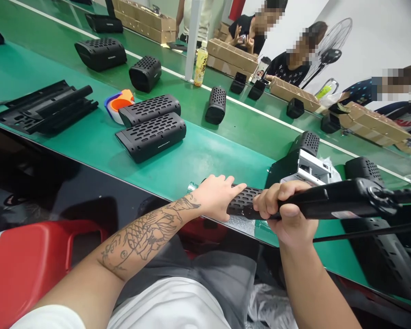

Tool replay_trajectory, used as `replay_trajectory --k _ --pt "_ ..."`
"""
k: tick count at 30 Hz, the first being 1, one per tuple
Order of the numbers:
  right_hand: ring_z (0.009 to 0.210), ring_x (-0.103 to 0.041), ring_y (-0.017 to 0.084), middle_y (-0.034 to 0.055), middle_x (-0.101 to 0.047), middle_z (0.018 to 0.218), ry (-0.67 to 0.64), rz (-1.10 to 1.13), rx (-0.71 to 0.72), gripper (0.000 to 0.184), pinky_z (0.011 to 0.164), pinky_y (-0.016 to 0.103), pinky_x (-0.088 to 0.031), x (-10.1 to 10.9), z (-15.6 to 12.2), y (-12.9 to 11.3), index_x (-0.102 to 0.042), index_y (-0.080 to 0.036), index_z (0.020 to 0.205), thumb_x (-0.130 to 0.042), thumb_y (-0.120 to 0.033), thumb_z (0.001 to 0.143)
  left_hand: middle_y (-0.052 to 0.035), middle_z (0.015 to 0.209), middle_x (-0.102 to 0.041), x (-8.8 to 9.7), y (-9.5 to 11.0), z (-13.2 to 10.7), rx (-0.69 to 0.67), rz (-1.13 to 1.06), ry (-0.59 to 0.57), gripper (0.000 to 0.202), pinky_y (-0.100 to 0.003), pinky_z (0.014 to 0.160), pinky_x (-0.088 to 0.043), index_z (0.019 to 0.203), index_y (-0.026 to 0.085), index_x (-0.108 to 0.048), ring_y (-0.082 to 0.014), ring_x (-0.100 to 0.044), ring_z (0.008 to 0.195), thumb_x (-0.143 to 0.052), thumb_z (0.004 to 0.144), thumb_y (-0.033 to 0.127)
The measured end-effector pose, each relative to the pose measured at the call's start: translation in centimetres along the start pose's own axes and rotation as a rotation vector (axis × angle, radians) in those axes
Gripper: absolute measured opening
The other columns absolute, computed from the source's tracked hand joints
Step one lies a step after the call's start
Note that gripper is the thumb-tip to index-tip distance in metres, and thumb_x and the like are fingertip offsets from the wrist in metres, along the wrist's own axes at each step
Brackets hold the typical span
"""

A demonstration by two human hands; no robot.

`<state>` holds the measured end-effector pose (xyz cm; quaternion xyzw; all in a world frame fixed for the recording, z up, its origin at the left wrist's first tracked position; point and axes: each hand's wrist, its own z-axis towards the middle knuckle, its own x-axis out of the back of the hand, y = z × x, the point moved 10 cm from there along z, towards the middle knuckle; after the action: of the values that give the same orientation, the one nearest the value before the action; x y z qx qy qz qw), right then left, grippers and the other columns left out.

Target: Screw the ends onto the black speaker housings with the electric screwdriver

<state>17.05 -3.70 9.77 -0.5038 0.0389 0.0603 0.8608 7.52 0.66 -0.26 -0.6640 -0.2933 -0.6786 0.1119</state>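
Note:
A black perforated housing (245, 200) lies near the table's front edge, partly hidden by both hands. My left hand (215, 197) holds it down at its left end, fingers over the top and thumb on the near side. Around the black barrel of an electric screwdriver (332, 201) my right hand (291, 210) is closed. The tool slants over the housing's right end, its cord trailing off to the right. My right hand hides the screwdriver's tip. Bubble wrap (241, 224) shows beneath the housing.
Two finished-looking black housings (154, 137) sit left of centre by an orange tape roll (125, 103). Long black slotted parts (48, 107) lie farther left. A white-and-black fixture (303, 167) stands right. Several housings dot the green belt (192, 119). People work across it; a red stool (23, 269) is at left.

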Motion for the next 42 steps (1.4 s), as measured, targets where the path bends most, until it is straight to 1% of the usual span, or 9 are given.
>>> replay_trajectory --k 9,15,17,22,25,28,31,36,42 --pt "0.045 -0.061 0.012 -0.0072 -0.066 0.063 -0.097 -0.034 -0.001 0.04 0.053 0.03 -0.06 -0.9 -0.1 0.2 -0.07 -0.025 0.09 -0.1 -0.051 0.094 -0.0215 0.154 -0.068 0.0 0.0 0.1 0.006 0.008 0.0 0.109 -0.049 0.098 -0.062 0.18 0.025 -0.043 -0.0417 -0.074 0.127 -0.084 0.086 0.058" --pt "0.048 -0.064 0.014 -0.0063 -0.067 0.062 0.014 -0.093 -0.02 0.045 0.056 0.033 -0.063 0.1 -0.6 -0.6 -0.072 -0.024 0.089 -0.103 -0.056 0.088 -0.0214 0.151 -0.069 0.1 0.0 0.0 0.001 -0.001 0.023 0.109 -0.053 0.099 -0.062 0.181 0.023 -0.044 -0.0427 -0.074 0.124 -0.084 0.084 0.056" --pt "0.047 -0.061 0.014 -0.007 -0.065 0.061 0.137 -0.14 0.025 0.045 0.055 0.034 -0.063 3.0 -0.2 -1.9 -0.074 -0.024 0.089 -0.1 -0.06 0.09 -0.0205 0.147 -0.071 0.1 -0.1 0.0 0.002 -0.004 0.024 0.109 -0.053 0.098 -0.062 0.181 0.023 -0.044 -0.0423 -0.075 0.121 -0.083 0.084 0.056" --pt "0.045 -0.053 0.014 -0.0082 -0.057 0.056 0.797 -0.615 0.349 0.024 0.049 0.032 -0.054 16.6 -0.6 -7.1 -0.068 -0.025 0.076 -0.088 -0.032 0.088 -0.019 0.141 -0.072 -0.1 0.0 0.3 0.006 -0.019 0.014 0.108 -0.052 0.095 -0.063 0.18 0.023 -0.046 -0.0404 -0.076 0.117 -0.081 0.083 0.054" --pt "0.045 -0.054 0.017 -0.0072 -0.057 0.053 0.812 -0.662 0.327 0.023 0.047 0.035 -0.053 21.7 0.2 -5.7 -0.063 -0.028 0.073 -0.081 -0.035 0.087 -0.0196 0.144 -0.072 -0.3 0.2 0.5 0.022 -0.034 0.003 0.11 -0.052 0.098 -0.064 0.181 0.023 -0.044 -0.0411 -0.075 0.121 -0.081 0.084 0.058" --pt "0.045 -0.053 0.016 -0.0069 -0.055 0.054 0.748 -0.578 0.289 0.029 0.046 0.035 -0.054 23.2 0.0 -4.0 -0.059 -0.028 0.071 -0.081 -0.038 0.088 -0.0199 0.15 -0.072 0.2 -0.1 0.4 0.045 -0.072 -0.01 0.107 -0.054 0.107 -0.063 0.183 0.022 -0.044 -0.0426 -0.075 0.128 -0.075 0.092 0.071" --pt "0.049 -0.056 0.016 -0.0057 -0.058 0.059 0.663 -0.524 0.227 0.033 0.049 0.036 -0.056 21.3 -0.6 -3.8 -0.063 -0.026 0.076 -0.087 -0.041 0.093 -0.0148 0.16 -0.072 0.9 -1.6 0.5 0.09 -0.203 -0.043 0.09 -0.051 0.112 -0.063 0.182 0.029 -0.05 -0.0388 -0.078 0.132 -0.059 0.105 0.074" --pt "0.059 -0.062 0.016 -0.0015 -0.062 0.068 0.565 -0.35 0.16 0.029 0.058 0.036 -0.061 14.7 -1.4 -6.5 -0.075 -0.024 0.079 -0.094 -0.037 0.098 -0.0057 0.162 -0.078 1.3 -4.4 1.2 0.166 -0.343 -0.074 0.069 -0.042 0.114 -0.063 0.168 0.037 -0.07 -0.0341 -0.077 0.143 -0.053 0.109 0.069" --pt "0.04 -0.057 0.017 -0.0048 -0.066 0.058 0.155 -0.028 0.096 0.044 0.044 0.037 -0.06 1.5 -0.2 -6.2 -0.083 -0.028 0.091 -0.103 -0.067 0.083 -0.0026 0.148 -0.087 0.8 -4.5 1.5 0.174 -0.39 -0.054 0.06 -0.04 0.107 -0.065 0.155 0.041 -0.081 -0.0332 -0.082 0.132 -0.061 0.105 0.069"
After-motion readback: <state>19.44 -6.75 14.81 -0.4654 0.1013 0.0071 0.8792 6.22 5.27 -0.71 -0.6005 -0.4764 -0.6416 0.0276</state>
